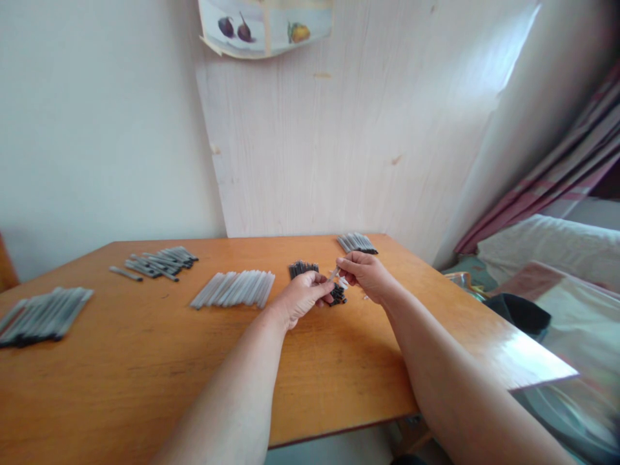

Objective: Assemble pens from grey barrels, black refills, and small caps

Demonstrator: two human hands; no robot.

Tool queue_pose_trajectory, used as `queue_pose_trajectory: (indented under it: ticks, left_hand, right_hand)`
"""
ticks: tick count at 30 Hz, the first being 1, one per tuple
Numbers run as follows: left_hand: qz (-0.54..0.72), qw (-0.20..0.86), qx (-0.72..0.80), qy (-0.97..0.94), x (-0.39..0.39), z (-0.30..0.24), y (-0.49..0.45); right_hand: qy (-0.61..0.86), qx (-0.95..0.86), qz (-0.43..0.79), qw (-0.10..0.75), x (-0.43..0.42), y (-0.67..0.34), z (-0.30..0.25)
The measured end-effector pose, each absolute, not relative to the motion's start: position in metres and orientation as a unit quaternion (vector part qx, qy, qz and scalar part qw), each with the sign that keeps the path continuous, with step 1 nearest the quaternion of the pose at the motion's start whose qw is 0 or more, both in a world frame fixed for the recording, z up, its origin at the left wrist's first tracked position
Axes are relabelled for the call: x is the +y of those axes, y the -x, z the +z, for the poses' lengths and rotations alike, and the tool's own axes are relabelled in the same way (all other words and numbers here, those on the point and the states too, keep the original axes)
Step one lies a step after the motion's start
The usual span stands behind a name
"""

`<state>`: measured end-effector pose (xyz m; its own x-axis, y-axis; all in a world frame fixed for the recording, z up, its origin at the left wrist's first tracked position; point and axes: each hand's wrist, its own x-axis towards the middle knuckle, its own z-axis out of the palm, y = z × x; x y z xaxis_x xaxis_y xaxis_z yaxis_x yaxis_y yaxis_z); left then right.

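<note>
My left hand (pixel 305 294) and my right hand (pixel 361 268) meet over the table, fingertips close together. Between them is a slim whitish pen part (pixel 334 274), tilted, its lower end in my left fingers and its upper end pinched by my right. Its exact kind is too small to make out. Just under the hands lies a pile of small black pen pieces (pixel 338 296), partly hidden by my fingers. Behind my left hand is a bundle of thin dark parts (pixel 303 267). Left of it, clear pen barrels (pixel 235 288) lie side by side in a row.
Black-ended grey pens lie in a loose heap (pixel 159 261), a near-left row (pixel 46 314) and a back-right row (pixel 357 243) on the wooden table (pixel 159 368). A wall stands behind. Right of the table edge are a dark container (pixel 518 314) and a covered bed (pixel 576 252).
</note>
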<state>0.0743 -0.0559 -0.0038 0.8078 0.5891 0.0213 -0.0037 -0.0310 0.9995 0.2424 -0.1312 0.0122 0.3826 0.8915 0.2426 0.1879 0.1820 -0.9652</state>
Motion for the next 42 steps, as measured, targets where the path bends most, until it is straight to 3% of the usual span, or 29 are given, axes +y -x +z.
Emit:
queue_pose_trajectory:
  ticks: [42]
  left_hand:
    - [0.198, 0.675, 0.201, -0.682, -0.0586, 0.003, -0.0704]
  right_hand:
    - [0.551, -0.441, 0.318, 0.633, -0.1283, -0.2515, 0.0082]
